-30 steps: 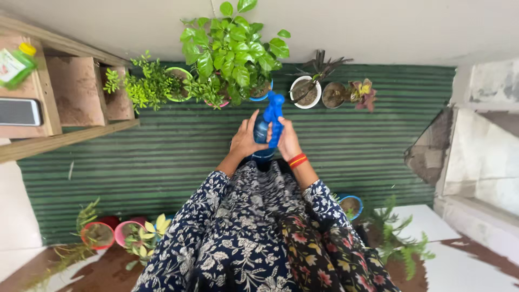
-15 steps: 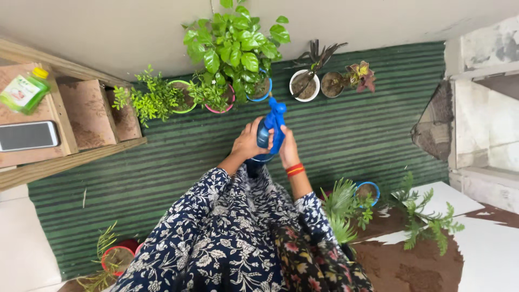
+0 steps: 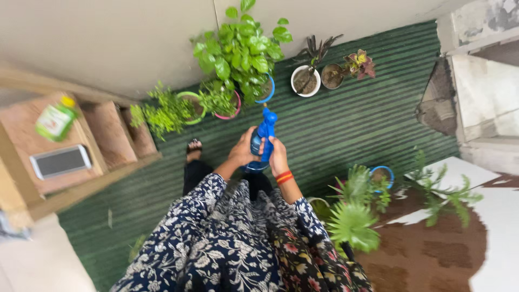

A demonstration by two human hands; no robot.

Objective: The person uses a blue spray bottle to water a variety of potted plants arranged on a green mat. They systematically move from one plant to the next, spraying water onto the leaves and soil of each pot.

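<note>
I hold a blue spray bottle point(image 3: 264, 135) in front of me with both hands. My left hand point(image 3: 243, 149) wraps the bottle's dark body from the left. My right hand point(image 3: 278, 155), with red bangles at the wrist, grips the blue trigger head from the right. The nozzle points toward a leafy green plant in a blue-rimmed pot point(image 3: 244, 51) by the wall. My patterned sleeves fill the lower middle of the view.
Pots line the wall on a green ribbed mat point(image 3: 346, 124): a small bushy plant point(image 3: 167, 111), a pink pot point(image 3: 224, 103), a white pot point(image 3: 305, 78), a reddish plant point(image 3: 359, 64). Ferns point(image 3: 354, 216) stand at the right. A wooden shelf point(image 3: 92, 140) holds a phone and green bottle.
The view has swung and tilted left; a sandalled foot now shows below the pots. Both hands keep their grip on the spray bottle, and more fern shows at the right.
</note>
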